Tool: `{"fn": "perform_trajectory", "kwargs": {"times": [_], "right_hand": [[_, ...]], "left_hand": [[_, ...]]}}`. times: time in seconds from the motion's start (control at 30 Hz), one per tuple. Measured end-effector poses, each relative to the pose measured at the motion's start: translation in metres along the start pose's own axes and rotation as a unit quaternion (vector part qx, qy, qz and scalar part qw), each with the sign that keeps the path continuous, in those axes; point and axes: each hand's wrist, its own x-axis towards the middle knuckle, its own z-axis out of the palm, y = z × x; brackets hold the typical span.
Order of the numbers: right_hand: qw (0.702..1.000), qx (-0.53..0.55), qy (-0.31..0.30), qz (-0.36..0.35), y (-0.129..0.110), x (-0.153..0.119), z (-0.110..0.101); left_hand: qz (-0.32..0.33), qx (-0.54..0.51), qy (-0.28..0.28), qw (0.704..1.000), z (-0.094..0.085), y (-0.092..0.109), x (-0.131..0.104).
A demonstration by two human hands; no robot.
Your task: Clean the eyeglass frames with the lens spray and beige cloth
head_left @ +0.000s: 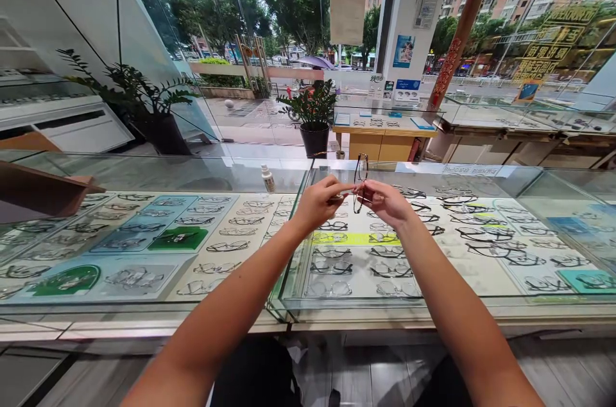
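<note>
A pair of eyeglasses (pixel 363 163) with a dark, thin frame stands turned on its side above the glass counter, lenses one over the other. My right hand (pixel 387 201) is closed on it, pinching near its middle. From the left, my left hand (pixel 320 201) reaches in with the index finger stretched to the frame, touching or nearly touching it. Its other fingers are curled, and what they hold, if anything, cannot be made out. Below both hands, rows of spectacles (pixel 332 251) lie inside the glass display case (pixel 298 307).
A small white bottle (pixel 268 178) stands on the countertop left of my hands. More frames lie in the left case, some on green trays (pixel 178 237). A brown box-like object (pixel 43 189) juts in at left. Beyond are a potted plant (pixel 315 118) and a wooden display table (pixel 385 140).
</note>
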Motion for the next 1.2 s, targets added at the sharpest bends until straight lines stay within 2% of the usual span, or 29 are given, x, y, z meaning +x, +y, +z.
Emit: {"fn": "perform_trajectory", "kwargs": {"times": [0.27,0.53,0.7,0.83,0.97,1.2], "right_hand": [[0.999,-0.004,-0.037,-0.012,0.001,-0.002,0.003],[0.999,0.025,0.016,-0.034,-0.001,0.000,-0.001],[0.992,0.074,0.058,-0.089,-0.006,-0.001,-0.002],[0.990,0.080,0.060,-0.104,-0.008,-0.004,0.000],[0.988,0.065,0.063,-0.125,-0.013,-0.005,-0.001],[0.987,0.039,0.063,-0.139,-0.013,-0.005,-0.006]], "left_hand": [[0.003,0.052,-0.029,0.998,0.002,0.001,-0.001],[-0.024,0.107,-0.042,0.993,0.005,0.000,-0.001],[-0.060,0.084,-0.030,0.994,0.005,-0.005,0.000],[-0.084,0.014,-0.039,0.996,0.003,0.001,0.001],[-0.150,-0.063,-0.060,0.985,0.003,0.005,0.000],[-0.180,-0.037,-0.038,0.982,0.007,-0.017,-0.001]]}}
